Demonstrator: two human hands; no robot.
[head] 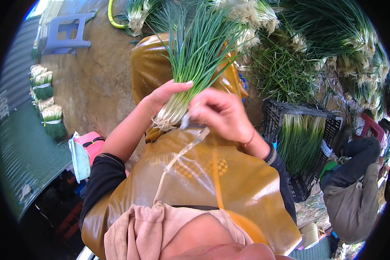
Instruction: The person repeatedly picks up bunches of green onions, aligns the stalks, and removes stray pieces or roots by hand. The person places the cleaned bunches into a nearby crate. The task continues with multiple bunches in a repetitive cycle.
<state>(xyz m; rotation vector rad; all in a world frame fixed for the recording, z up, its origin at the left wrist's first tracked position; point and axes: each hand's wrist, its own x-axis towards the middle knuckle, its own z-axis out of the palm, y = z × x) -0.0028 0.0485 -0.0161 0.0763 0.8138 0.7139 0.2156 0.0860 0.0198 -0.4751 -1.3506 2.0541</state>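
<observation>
A bunch of green onions (198, 61) stands over my lap, its green leaves pointing away from me and its rooted white ends towards me. My left hand (167, 94) is wrapped around the pale stalks with the thumb across the top. Close against the right side of the stalks is my right hand (221, 113), fingers curled and blurred by motion. A small whitish piece (184, 121) shows by its fingertips; whether the fingers grip it is unclear. Below hangs a cord (182, 151) over my brown waterproof apron (195, 182).
Tied onion bundles (52, 117) stand at left near a blue plastic stool (66, 34). Loose onions (331, 29) and trimmings (284, 68) cover the floor at upper right. A black crate (304, 109) holds more onions. Another person (351, 195) sits beyond it.
</observation>
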